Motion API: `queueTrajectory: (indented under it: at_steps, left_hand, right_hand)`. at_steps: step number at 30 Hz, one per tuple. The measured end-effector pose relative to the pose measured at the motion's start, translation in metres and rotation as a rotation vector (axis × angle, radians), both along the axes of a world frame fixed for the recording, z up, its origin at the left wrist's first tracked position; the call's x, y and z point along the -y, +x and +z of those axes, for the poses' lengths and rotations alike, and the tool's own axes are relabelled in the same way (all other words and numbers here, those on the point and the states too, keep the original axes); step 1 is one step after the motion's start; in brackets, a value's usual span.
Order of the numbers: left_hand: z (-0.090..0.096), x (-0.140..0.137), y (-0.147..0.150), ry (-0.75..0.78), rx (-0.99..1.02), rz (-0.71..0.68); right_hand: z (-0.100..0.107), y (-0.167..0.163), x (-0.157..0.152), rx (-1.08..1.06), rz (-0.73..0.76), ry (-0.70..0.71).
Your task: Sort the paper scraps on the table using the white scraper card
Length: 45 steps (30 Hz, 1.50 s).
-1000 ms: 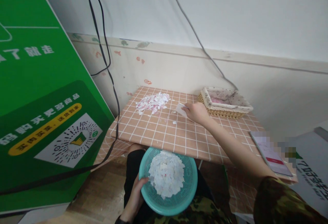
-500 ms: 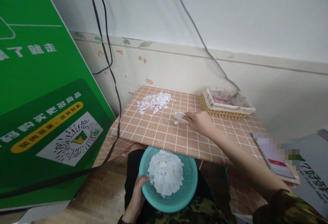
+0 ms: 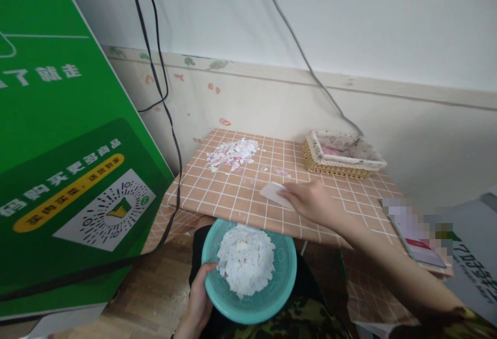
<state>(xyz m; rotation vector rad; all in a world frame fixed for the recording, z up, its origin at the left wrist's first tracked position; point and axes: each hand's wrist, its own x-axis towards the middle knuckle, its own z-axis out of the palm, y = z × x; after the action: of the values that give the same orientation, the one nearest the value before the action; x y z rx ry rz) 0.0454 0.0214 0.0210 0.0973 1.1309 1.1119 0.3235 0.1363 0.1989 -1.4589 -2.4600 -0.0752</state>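
Observation:
My left hand point(image 3: 200, 292) grips the left rim of a teal plastic colander point(image 3: 286, 277), thumb over the edge. The colander rests on my lap just under the table's front edge, and a heap of white paper scraps point(image 3: 246, 261) lies in it. Over the table, my right hand point(image 3: 310, 199) pinches a flat white card-like piece point(image 3: 275, 194) between thumb and fingers. Its tip points left and its lower side is at the tablecloth. Farther back and left is a loose pile of white and pinkish paper scraps point(image 3: 233, 153), with a few strays nearby.
A lined wicker basket point(image 3: 337, 171) stands at the table's back right against the wall. A tablet-like device point(image 3: 415, 240) lies at the right edge. Black cables point(image 3: 171, 121) hang at the left before a green printed panel point(image 3: 77, 121). The tablecloth point(image 3: 217, 191) is brown checked.
My right hand has drawn the white card towards the table's front edge. A pinkish patch behind it now shows. The colander and my left hand have shifted slightly left.

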Motion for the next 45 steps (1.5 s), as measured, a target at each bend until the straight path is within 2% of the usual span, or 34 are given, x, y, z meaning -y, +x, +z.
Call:
queueTrajectory:
  at_steps: [2,4,7,11,14,19,32,38,45]
  left_hand:
    - [-0.004,0.000,-0.002,-0.001,0.001,0.009]
    - [-0.009,0.000,-0.005,-0.009,0.010,0.014]
    - [-0.021,0.001,-0.009,-0.005,0.025,0.025]
    - [-0.037,0.004,-0.015,-0.011,0.039,0.042]
    - [-0.043,0.005,-0.017,0.001,0.037,0.054]
    - [-0.043,0.004,-0.016,0.040,0.016,0.054]
    - [-0.042,0.002,-0.016,0.012,0.006,0.070]
    - [-0.046,0.001,-0.017,0.026,0.060,0.050]
    - [-0.045,0.002,-0.016,0.028,0.028,0.051]
  right_hand:
    - [0.001,0.004,-0.023,0.065,-0.194,0.080]
    - [0.001,0.005,-0.047,0.123,-0.292,0.104]
    - [0.000,0.000,-0.073,0.183,-0.350,0.095]
    - [0.000,-0.011,-0.088,0.222,-0.379,0.047]
    - [-0.001,-0.014,-0.088,0.219,-0.365,0.036]
    - [-0.003,-0.011,-0.081,0.202,-0.284,0.037]
    - [0.000,-0.017,-0.092,0.236,-0.295,0.048]
    - [0.001,-0.017,-0.090,0.261,-0.217,0.045]
    - [0.009,-0.007,-0.075,0.273,-0.126,0.023]
